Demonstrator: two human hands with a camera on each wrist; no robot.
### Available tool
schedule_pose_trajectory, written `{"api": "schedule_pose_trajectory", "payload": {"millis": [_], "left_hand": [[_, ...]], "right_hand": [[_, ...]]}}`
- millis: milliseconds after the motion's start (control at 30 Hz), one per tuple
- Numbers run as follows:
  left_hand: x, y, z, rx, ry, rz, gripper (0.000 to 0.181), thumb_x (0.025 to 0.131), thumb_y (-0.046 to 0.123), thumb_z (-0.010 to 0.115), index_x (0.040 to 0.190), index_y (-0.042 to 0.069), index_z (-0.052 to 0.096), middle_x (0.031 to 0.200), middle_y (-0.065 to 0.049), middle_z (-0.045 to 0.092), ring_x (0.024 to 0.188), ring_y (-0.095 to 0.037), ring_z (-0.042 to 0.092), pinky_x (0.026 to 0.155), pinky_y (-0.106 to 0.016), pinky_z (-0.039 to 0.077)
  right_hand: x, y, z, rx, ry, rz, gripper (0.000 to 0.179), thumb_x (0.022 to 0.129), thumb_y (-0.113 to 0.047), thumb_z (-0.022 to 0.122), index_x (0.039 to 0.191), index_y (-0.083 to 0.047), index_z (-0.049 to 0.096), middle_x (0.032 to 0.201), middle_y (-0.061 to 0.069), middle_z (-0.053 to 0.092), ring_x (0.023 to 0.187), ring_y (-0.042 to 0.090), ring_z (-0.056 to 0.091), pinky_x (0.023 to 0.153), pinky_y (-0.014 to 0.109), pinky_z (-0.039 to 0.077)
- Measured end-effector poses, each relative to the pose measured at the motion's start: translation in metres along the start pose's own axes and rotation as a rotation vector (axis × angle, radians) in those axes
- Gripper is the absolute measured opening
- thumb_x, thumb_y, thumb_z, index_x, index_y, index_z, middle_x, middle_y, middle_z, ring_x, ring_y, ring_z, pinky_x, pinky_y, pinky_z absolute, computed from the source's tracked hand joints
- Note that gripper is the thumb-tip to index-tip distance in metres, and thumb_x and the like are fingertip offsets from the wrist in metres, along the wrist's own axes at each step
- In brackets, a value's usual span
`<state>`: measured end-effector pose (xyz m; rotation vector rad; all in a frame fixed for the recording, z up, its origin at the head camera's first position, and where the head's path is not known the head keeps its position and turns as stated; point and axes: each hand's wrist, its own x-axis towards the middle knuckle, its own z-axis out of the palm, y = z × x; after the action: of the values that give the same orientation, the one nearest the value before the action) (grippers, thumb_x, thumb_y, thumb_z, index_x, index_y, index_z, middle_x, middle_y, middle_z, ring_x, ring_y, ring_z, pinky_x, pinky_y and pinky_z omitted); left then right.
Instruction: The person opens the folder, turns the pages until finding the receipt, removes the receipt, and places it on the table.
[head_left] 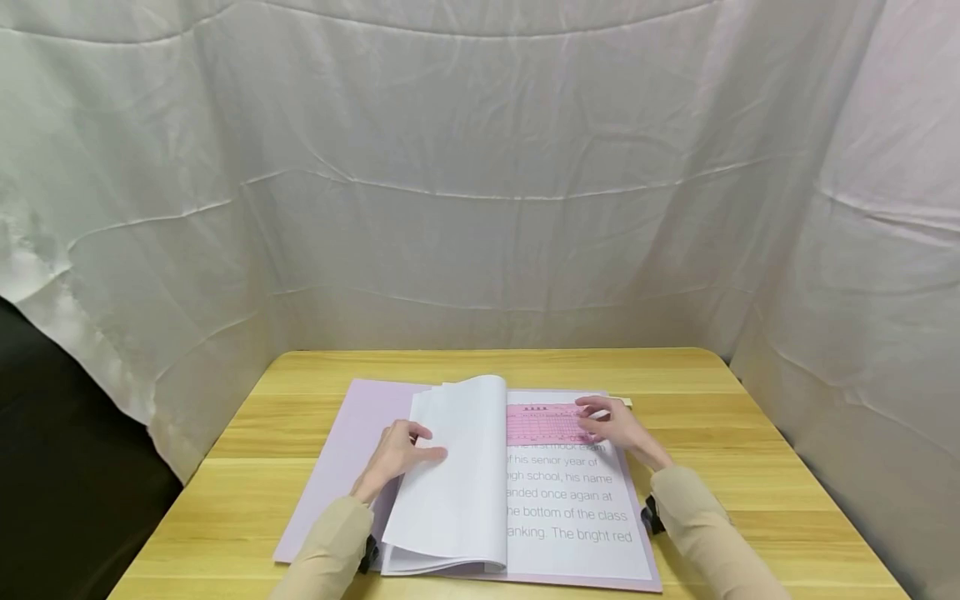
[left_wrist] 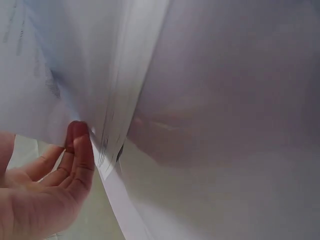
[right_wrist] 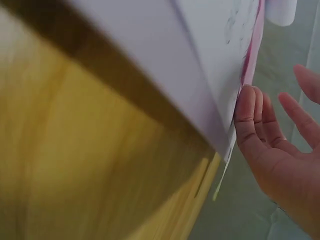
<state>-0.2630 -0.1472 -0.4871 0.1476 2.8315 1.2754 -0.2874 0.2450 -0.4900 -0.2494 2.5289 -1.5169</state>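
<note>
A book with large print (head_left: 573, 500) lies spread on a pale purple cover (head_left: 375, 417). Its left side carries white leaves (head_left: 468, 467), curling up near the middle fold. My left hand (head_left: 393, 454) holds these at their left edge, thumb over the blank upper face. From below, the left wrist view has curled fingers (left_wrist: 80, 150) against the paper, with a stack of page edges beside them. Across the top of the right page lies a pink printed slip (head_left: 542, 423) with a grid. My right hand (head_left: 615, 425) touches its right end with fingertips, thumb and index apart.
The book rests on a wooden table (head_left: 247, 475), close to its front edge. A small cream strip (head_left: 626, 402) sticks out past the page beyond my right hand. Pale cloth curtains (head_left: 487, 208) hang behind and at both sides.
</note>
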Motion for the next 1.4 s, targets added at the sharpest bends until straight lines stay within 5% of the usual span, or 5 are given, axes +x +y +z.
{"api": "schedule_pose_trajectory", "payload": {"millis": [400, 667, 900, 1067, 1400], "left_hand": [[-0.008, -0.003, -0.002, 0.128, -0.103, -0.035, 0.061, 0.068, 0.020, 0.093, 0.115, -0.004, 0.063, 0.109, -0.017, 0.065, 0.094, -0.026, 0.059, 0.086, -0.045, 0.056], [-0.008, -0.003, 0.003, 0.181, -0.089, 0.069, 0.072, 0.067, 0.018, 0.093, 0.125, -0.008, 0.059, 0.138, -0.027, 0.047, 0.124, -0.042, 0.047, 0.106, -0.058, 0.045], [-0.008, -0.002, 0.004, 0.031, -0.290, 0.195, 0.071, 0.081, 0.002, 0.077, 0.142, -0.013, 0.041, 0.157, -0.032, 0.028, 0.145, -0.054, 0.028, 0.118, -0.067, 0.030], [-0.008, -0.004, 0.005, 0.035, -0.417, 0.227, 0.072, 0.087, 0.002, 0.063, 0.149, -0.013, 0.030, 0.161, -0.034, 0.021, 0.149, -0.054, 0.020, 0.124, -0.064, 0.018], [-0.010, -0.005, 0.005, 0.054, -0.450, 0.182, 0.076, 0.088, 0.014, 0.062, 0.153, -0.009, 0.028, 0.164, -0.030, 0.020, 0.152, -0.050, 0.018, 0.125, -0.063, 0.016]], "right_hand": [[0.010, 0.007, -0.003, -0.148, 0.013, 0.025, 0.051, 0.091, -0.009, 0.070, 0.137, 0.004, 0.055, 0.126, 0.028, 0.058, 0.091, 0.020, 0.060, 0.064, 0.028, 0.053], [0.017, 0.009, -0.003, -0.221, 0.025, -0.038, 0.045, 0.087, -0.006, 0.074, 0.130, 0.005, 0.062, 0.118, 0.027, 0.062, 0.084, 0.021, 0.057, 0.061, 0.025, 0.045], [0.024, 0.014, -0.003, -0.293, 0.024, -0.053, 0.051, 0.083, -0.012, 0.078, 0.129, 0.003, 0.063, 0.124, 0.029, 0.063, 0.104, 0.036, 0.063, 0.085, 0.042, 0.054], [0.028, 0.017, -0.003, -0.349, 0.006, -0.082, 0.055, 0.081, -0.014, 0.081, 0.130, 0.004, 0.062, 0.126, 0.032, 0.061, 0.109, 0.040, 0.061, 0.094, 0.054, 0.052], [0.032, 0.015, 0.003, -0.425, 0.009, -0.042, 0.053, 0.081, -0.022, 0.083, 0.126, 0.000, 0.065, 0.117, 0.025, 0.058, 0.106, 0.035, 0.054, 0.089, 0.049, 0.047]]}}
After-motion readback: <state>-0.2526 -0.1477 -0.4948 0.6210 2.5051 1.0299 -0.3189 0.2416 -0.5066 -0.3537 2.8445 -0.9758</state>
